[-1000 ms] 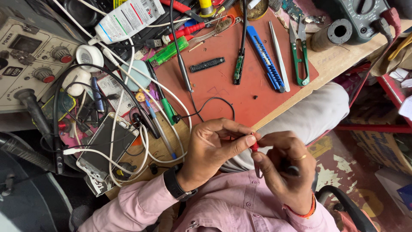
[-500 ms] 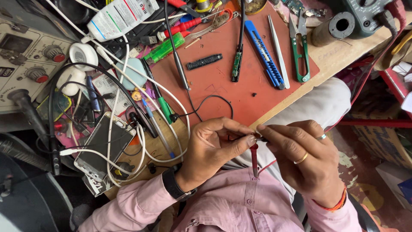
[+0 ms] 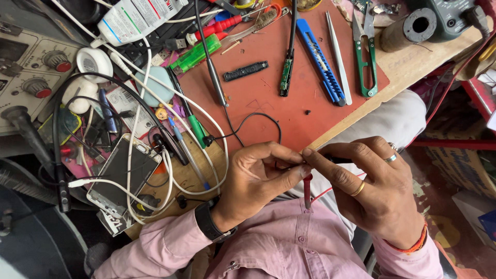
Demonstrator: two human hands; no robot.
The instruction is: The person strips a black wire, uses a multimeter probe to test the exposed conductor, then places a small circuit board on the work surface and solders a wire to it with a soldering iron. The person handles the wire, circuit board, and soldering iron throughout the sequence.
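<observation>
Pink shirt sleeves (image 3: 155, 248), black wristwatch (image 3: 209, 222), gold ring (image 3: 358, 189), silver ring (image 3: 391, 158), orange wrist thread (image 3: 413, 245), light trousers (image 3: 398, 116)

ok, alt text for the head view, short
Left hand and right hand meet fingertip to fingertip over the lap, pinching a small red-handled tool at the edge of a red work mat strewn with blue utility knife, tweezers and green snips.

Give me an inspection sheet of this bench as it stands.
Surface: red mat on a wooden bench.
Job's things: red probe hanging between the fingertips, thin black wire leading to them.
Clutter: blue utility knife, green snips, tweezers, phone.
Hands: left hand and right hand pinch together at the bench edge.
Cables: white cables tangled at left.
Surroundings: knobbed power unit.
</observation>
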